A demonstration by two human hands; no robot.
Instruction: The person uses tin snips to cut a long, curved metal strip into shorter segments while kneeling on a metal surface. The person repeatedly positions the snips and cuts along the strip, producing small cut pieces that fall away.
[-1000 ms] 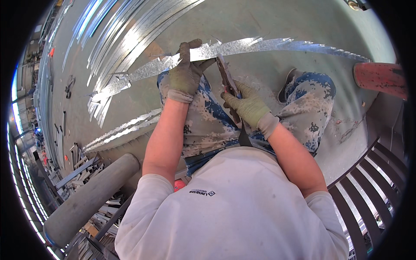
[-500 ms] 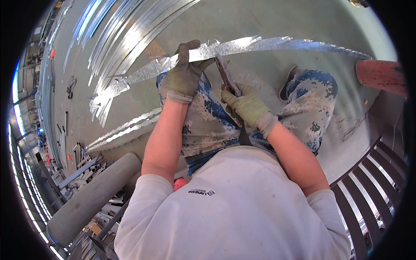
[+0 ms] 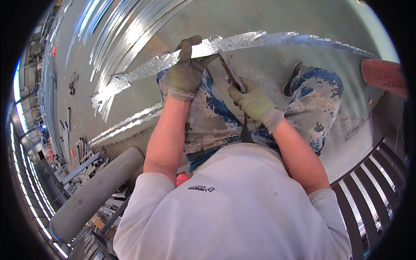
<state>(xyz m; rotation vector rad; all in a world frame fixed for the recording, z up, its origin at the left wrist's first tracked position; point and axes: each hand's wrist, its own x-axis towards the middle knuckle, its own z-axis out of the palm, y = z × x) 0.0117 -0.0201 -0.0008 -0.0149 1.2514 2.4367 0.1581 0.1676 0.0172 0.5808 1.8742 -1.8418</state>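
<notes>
Free room between metal strip and right knee, red cylinder in the way farther right

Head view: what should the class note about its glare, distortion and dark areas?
Head view: white glare on the strip and the floor strips; head view: brown slats look curved near the right rim; head view: corners fall to black.

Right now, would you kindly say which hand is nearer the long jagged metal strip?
Left: the left hand holds the strip; the right hand, holding a tool, is apart from it.
</notes>
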